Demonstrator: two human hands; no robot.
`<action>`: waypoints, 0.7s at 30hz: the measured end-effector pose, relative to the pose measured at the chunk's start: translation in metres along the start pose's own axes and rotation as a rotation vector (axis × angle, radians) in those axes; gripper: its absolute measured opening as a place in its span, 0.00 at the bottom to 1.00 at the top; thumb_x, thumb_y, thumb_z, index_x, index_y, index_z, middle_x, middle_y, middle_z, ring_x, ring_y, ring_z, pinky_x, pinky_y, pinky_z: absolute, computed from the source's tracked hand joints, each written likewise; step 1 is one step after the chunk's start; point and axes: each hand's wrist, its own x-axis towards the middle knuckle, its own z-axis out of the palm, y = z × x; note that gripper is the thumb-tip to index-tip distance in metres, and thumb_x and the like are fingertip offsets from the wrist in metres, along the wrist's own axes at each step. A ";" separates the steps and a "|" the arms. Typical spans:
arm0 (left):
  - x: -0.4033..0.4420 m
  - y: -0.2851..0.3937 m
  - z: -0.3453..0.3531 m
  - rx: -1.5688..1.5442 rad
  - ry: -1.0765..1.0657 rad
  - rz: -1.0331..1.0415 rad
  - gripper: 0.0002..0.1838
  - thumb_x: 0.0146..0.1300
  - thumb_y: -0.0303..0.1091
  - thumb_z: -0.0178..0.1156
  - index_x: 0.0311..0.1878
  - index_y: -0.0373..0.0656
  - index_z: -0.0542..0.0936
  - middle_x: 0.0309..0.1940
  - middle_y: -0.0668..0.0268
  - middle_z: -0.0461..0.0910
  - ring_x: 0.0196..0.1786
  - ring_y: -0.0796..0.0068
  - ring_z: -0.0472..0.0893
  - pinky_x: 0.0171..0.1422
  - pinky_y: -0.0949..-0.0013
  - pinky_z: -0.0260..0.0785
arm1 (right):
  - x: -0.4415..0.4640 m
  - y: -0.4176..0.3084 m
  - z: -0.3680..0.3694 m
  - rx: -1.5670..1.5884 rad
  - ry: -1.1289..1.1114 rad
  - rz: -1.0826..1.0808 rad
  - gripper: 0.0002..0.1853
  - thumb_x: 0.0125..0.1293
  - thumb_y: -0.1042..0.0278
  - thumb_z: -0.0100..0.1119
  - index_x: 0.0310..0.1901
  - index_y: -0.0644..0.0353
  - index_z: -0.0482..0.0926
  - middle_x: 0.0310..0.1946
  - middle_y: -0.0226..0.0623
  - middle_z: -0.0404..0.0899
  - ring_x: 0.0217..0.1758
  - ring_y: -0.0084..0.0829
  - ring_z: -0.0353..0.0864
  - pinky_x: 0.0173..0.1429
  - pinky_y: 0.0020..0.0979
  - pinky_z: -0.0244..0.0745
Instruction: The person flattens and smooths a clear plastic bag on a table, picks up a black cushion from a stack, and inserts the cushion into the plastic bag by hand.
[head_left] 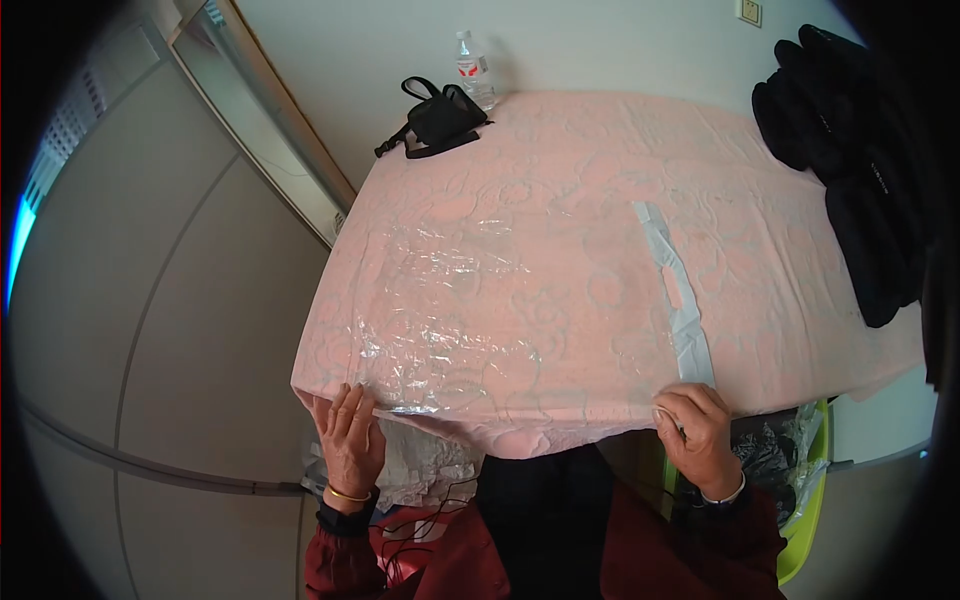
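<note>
1. Pink cloth-covered surface point(590, 160) against a white wall point(620, 45); black pouch point(445, 118) far left.
2. Clear plastic film point(440, 345) with white strip point(688, 335), lying across the surface.
3. Right hand point(697, 430): pinched narrow on the film's near edge.
4. Left hand point(350, 440): fingers outstretched at its near-left corner; I cannot tell the grip.

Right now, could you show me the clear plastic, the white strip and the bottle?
Clear plastic point(440, 342): head view, on its shiny creases.
White strip point(687, 325): head view, just below its cut-out gap.
Bottle point(472, 67): head view, on its label.
</note>
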 end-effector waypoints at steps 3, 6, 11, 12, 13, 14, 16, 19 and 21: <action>0.029 0.054 -0.032 -0.277 0.043 0.023 0.32 0.57 0.26 0.61 0.69 0.36 0.74 0.71 0.50 0.71 0.77 0.48 0.66 0.83 0.43 0.44 | -0.003 0.002 -0.005 0.178 -0.073 0.097 0.19 0.55 0.78 0.70 0.50 0.65 0.81 0.52 0.45 0.80 0.56 0.47 0.81 0.62 0.48 0.71; 0.062 0.120 -0.027 -0.522 0.001 0.124 0.36 0.62 0.36 0.64 0.72 0.34 0.68 0.74 0.47 0.65 0.78 0.45 0.62 0.83 0.43 0.44 | 0.026 -0.006 0.002 0.038 0.027 -0.083 0.22 0.56 0.78 0.70 0.54 0.66 0.79 0.58 0.50 0.77 0.62 0.50 0.77 0.66 0.47 0.70; 0.114 0.215 0.013 -0.648 -0.025 0.308 0.45 0.66 0.52 0.63 0.75 0.28 0.61 0.77 0.41 0.58 0.81 0.42 0.57 0.83 0.42 0.45 | 0.049 -0.012 0.023 -0.144 0.013 -0.161 0.32 0.59 0.71 0.70 0.65 0.68 0.72 0.69 0.55 0.67 0.74 0.55 0.66 0.74 0.49 0.63; 0.119 0.221 0.019 -0.690 -0.010 0.363 0.46 0.68 0.56 0.61 0.75 0.27 0.60 0.77 0.40 0.57 0.81 0.42 0.56 0.83 0.42 0.45 | 0.047 -0.009 0.025 -0.192 -0.061 -0.131 0.35 0.61 0.66 0.70 0.68 0.69 0.67 0.71 0.56 0.63 0.77 0.55 0.61 0.76 0.51 0.58; 0.121 0.219 0.024 -0.693 -0.011 0.360 0.46 0.68 0.56 0.61 0.75 0.27 0.60 0.77 0.40 0.57 0.81 0.42 0.56 0.83 0.42 0.45 | 0.045 -0.005 0.026 -0.238 -0.135 -0.099 0.39 0.62 0.62 0.69 0.71 0.70 0.63 0.74 0.57 0.59 0.79 0.56 0.56 0.79 0.52 0.54; 0.124 0.218 0.030 -0.654 -0.048 0.368 0.47 0.68 0.59 0.58 0.75 0.26 0.60 0.77 0.40 0.57 0.81 0.42 0.56 0.83 0.42 0.45 | 0.043 -0.002 0.026 -0.283 -0.209 -0.066 0.44 0.63 0.58 0.69 0.74 0.71 0.59 0.77 0.58 0.54 0.82 0.56 0.51 0.81 0.54 0.49; 0.128 0.214 0.038 -0.570 -0.123 0.383 0.50 0.69 0.65 0.53 0.75 0.26 0.59 0.78 0.40 0.56 0.81 0.42 0.56 0.83 0.43 0.44 | 0.042 0.003 0.023 -0.298 -0.245 -0.067 0.46 0.63 0.53 0.67 0.75 0.72 0.57 0.78 0.58 0.53 0.83 0.56 0.50 0.82 0.54 0.46; 0.125 0.181 0.031 -0.480 -0.179 0.384 0.52 0.69 0.68 0.49 0.76 0.26 0.58 0.78 0.39 0.55 0.81 0.42 0.55 0.83 0.43 0.43 | 0.039 0.008 0.018 -0.326 -0.313 -0.052 0.52 0.64 0.43 0.65 0.77 0.73 0.52 0.79 0.58 0.50 0.84 0.55 0.47 0.83 0.56 0.41; 0.120 0.150 0.027 -0.442 -0.207 0.379 0.53 0.69 0.70 0.47 0.76 0.26 0.57 0.78 0.39 0.55 0.81 0.42 0.55 0.83 0.44 0.43 | 0.040 0.010 0.012 -0.338 -0.354 -0.060 0.53 0.67 0.38 0.58 0.77 0.75 0.50 0.80 0.59 0.48 0.84 0.55 0.46 0.83 0.55 0.40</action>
